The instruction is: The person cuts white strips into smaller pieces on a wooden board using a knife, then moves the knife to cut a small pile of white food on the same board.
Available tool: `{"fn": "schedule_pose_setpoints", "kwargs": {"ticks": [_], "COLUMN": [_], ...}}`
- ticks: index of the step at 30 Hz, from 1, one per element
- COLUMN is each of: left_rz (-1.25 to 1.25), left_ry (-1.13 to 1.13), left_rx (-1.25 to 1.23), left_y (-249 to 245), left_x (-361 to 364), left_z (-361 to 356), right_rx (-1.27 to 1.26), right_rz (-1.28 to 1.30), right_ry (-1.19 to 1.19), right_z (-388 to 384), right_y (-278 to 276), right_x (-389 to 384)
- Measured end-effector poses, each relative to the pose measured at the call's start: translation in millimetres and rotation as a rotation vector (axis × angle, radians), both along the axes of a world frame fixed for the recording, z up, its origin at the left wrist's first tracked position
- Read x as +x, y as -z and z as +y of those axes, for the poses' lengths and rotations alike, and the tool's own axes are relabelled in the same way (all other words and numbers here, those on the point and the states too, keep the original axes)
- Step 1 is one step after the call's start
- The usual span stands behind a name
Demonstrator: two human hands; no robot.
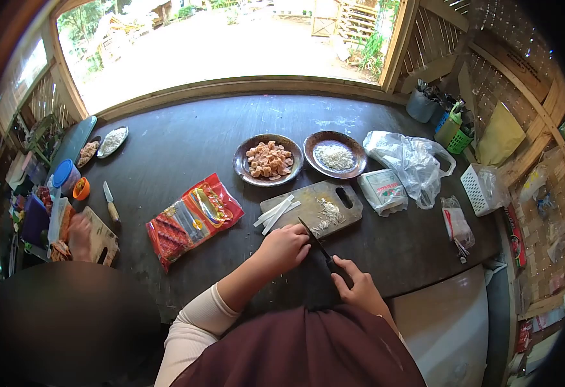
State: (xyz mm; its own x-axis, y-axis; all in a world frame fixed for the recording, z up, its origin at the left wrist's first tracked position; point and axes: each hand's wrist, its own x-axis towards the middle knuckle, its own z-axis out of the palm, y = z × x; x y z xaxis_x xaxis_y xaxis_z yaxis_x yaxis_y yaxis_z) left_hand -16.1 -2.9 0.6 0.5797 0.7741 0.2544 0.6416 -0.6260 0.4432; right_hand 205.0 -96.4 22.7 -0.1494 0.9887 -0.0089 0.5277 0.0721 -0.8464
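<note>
My right hand (356,284) grips a kitchen knife (320,245) by its black handle, the dark blade slanting up and left to the board's near edge. My left hand (287,247) is closed at that near edge, fingertips beside the blade; what it pinches is hidden. On the wooden cutting board (308,195), long white strips (277,213) lie at the left, just beyond my left hand. A pile of finely cut white pieces (327,216) lies on the right, near the board's handle hole.
Beyond the board stand a bowl of chopped pinkish-brown pieces (269,160) and a plate of white shreds (334,157). A red sausage packet (195,219) lies left; plastic bags (408,161) lie right. Another person's hand (80,238) works at far left, near a second knife (110,201).
</note>
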Motion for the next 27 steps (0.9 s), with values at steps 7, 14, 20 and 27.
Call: {"fn": "schedule_pose_setpoints", "kwargs": {"ticks": [7,14,20,27], "left_rz": [-0.001,-0.009,0.007,0.0], "left_ry": [-0.003,-0.001,0.003,0.0], "left_rx": [-0.012,-0.005,0.004,0.008], "left_y": [-3.0,-1.5,-3.1,-4.2], "left_x": [0.1,-0.8,-1.6,-2.1], "left_z": [-0.8,-0.3,-1.3,-1.5], "right_rx": [0.048,0.034,0.043,0.055], "right_rz": [0.009,0.007,-0.003,-0.016], "right_ry": [0.001,0.017,0.014,-0.001], "right_z": [-5.1,-5.9,-7.8,-8.2], "right_y": [2.3,0.2,-1.8,-0.4], "right_x": [0.9,0.2,-0.5,-0.3]}}
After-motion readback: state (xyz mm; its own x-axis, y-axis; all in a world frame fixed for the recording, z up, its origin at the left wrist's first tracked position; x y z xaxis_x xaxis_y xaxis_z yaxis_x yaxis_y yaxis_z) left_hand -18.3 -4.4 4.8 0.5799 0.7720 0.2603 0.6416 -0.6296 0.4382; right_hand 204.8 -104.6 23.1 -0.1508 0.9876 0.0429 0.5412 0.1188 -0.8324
